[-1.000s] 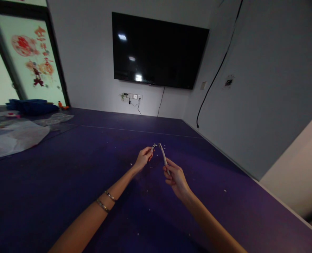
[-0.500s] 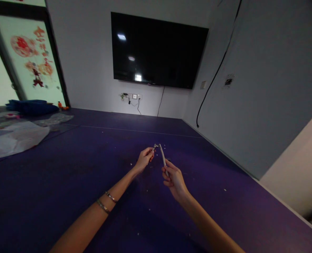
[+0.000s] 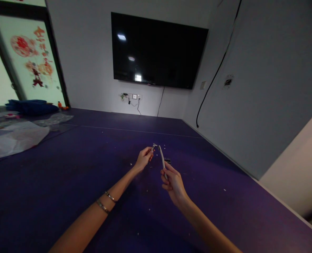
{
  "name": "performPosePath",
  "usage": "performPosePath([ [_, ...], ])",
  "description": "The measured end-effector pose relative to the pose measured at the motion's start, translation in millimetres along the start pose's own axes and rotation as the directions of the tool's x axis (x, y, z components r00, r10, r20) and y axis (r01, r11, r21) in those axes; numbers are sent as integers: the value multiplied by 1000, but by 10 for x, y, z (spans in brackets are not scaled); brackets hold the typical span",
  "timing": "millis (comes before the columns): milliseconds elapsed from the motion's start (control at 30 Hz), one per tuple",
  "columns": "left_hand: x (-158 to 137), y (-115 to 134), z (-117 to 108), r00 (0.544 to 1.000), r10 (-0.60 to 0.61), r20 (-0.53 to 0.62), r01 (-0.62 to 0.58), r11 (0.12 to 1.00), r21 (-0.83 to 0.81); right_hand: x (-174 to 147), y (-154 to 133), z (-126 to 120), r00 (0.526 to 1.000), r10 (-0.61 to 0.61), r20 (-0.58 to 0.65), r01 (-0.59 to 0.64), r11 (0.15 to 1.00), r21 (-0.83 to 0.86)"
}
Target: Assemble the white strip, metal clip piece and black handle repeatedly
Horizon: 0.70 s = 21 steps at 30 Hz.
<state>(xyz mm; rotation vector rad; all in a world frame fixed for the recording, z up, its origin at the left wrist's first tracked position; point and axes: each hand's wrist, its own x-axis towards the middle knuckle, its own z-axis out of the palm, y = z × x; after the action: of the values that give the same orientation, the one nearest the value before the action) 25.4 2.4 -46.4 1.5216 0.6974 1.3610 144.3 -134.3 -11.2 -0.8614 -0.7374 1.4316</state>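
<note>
My left hand (image 3: 144,159), with two bracelets on its wrist, is closed on a small pale, silvery piece (image 3: 153,146) whose kind I cannot make out. My right hand (image 3: 173,178) has its fingers wrapped round the lower end of a thin white, slightly curved strip (image 3: 161,156). The strip points up and leans left. Its top end meets or nearly meets the silvery piece; whether the two are joined is too small to tell. Just behind my right fingers, a small dark object (image 3: 167,160) rests on the purple surface, partly hidden.
Small white scraps (image 3: 224,190) are scattered over the purple surface (image 3: 79,182). Clear plastic and white sheets (image 3: 21,137) lie at the left, near a dark blue bundle (image 3: 30,107). A black cable (image 3: 216,73) hangs down the right wall. A television (image 3: 158,52) hangs ahead.
Both hands have shifted very slightly, the right one a little down. More of the small dark object behind my right hand now shows. Each hand keeps its hold.
</note>
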Motion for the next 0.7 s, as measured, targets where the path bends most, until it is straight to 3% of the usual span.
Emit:
performPosePath([
  [567,-68,-9,114,1000,-7,-18,8,1000,16,27,53,55,998,-62,-34,64,996,63],
  [700,-75,-2,121,999,1,-36,-1,1000,7,-33,147,72,999,-30,-13,31,999,45],
])
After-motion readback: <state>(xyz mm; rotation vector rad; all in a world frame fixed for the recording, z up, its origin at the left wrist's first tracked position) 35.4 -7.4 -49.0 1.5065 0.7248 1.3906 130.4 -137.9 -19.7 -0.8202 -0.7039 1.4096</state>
